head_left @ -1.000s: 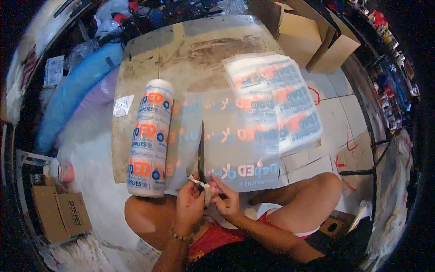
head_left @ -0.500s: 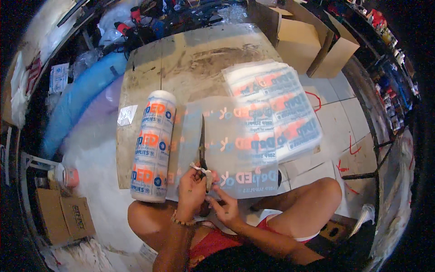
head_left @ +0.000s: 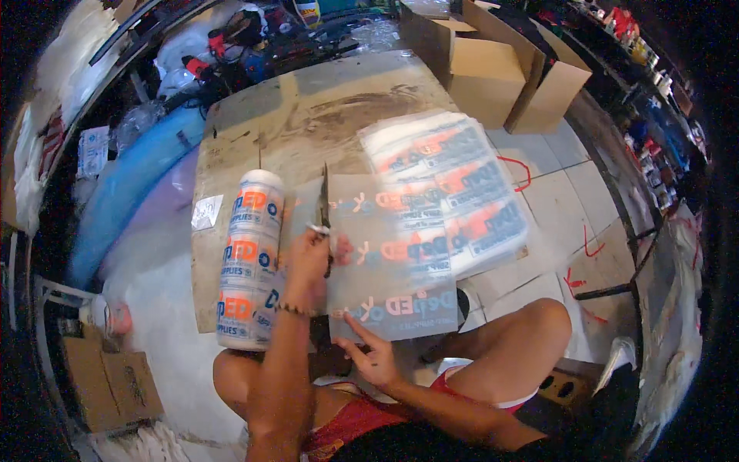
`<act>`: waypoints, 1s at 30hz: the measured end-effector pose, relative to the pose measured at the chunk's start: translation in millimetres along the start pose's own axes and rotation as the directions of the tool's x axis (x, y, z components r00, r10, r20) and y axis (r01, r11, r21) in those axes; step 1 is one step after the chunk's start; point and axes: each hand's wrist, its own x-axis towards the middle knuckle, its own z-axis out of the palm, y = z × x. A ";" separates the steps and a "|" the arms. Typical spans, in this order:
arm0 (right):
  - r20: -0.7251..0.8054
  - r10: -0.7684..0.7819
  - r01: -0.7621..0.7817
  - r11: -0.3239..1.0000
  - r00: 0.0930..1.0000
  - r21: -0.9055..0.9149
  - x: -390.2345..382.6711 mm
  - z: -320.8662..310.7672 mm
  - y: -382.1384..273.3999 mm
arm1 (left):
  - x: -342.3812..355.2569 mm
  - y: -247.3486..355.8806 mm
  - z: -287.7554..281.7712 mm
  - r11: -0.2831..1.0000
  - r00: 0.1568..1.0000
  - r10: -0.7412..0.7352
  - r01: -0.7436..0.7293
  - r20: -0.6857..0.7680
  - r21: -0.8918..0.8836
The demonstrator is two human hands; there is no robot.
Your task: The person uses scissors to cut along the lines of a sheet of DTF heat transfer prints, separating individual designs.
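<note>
A translucent printed plastic sheet lies across the wooden board in front of me. My left hand is closed around long dark scissors with white wrapping at the grip. Their narrow blades point away from me, along the sheet's left part. Near my body, my right hand holds the sheet's near left corner between thumb and forefinger. Left of the scissors, a thick roll of printed plastic lies lengthwise. Beyond the sheet to the right rests a stack of printed plastic sheets, partly under it.
The worn wooden board sits low on the tiled floor. Open cardboard boxes stand at the far right. A long blue plastic-wrapped bundle runs along the left, with a brown carton nearer me. My bent legs flank the near edge.
My left hand has moved away from me with the scissors, apart from my right hand. The sheet now shows a separate left edge near the scissors. My right hand stays close to my body.
</note>
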 end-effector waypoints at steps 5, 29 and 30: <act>-0.050 -0.080 0.073 0.989 0.996 -0.125 -4.8 -5.8 1.0 | 12.7 38.0 -4.1 0.988 0.987 0.131 -0.137 0.093 0.065; -0.160 0.153 -0.185 0.959 0.975 -0.215 64.8 -159.7 -125.2 | -117.7 55.7 -110.3 0.444 0.750 0.655 -0.284 -0.092 0.850; -0.130 0.221 -0.254 0.899 0.966 -0.356 55.8 -147.6 -141.3 | -124.9 62.1 -114.2 0.388 0.712 0.699 -0.304 -0.063 0.870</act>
